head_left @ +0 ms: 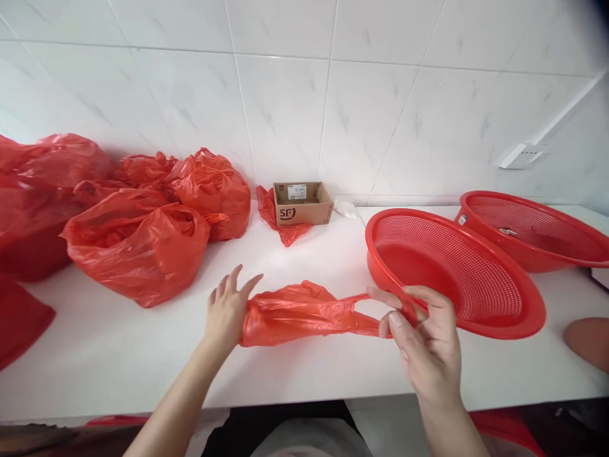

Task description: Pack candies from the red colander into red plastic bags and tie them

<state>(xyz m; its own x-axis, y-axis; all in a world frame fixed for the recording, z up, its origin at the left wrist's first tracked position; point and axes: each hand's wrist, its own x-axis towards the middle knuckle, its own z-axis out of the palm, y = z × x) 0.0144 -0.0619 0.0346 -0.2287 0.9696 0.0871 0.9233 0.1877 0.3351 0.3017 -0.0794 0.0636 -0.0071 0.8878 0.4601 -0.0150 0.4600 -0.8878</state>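
Note:
An empty red plastic bag (297, 312) lies stretched flat on the white counter (143, 355) in front of me. My left hand (228, 311) presses on its left end with fingers spread. My right hand (423, 336) pinches the bag's handles at its right end, pulling them taut. Just behind my right hand sits a red perforated basket (457, 273), tilted toward me.
Several full red bags (143, 244) crowd the counter's left side against the tiled wall. A small cardboard box (302, 203) stands at the back centre with another red bag (280, 222) beside it. A second red basket (533, 228) sits far right. Another person's arm (587, 339) shows at the right edge.

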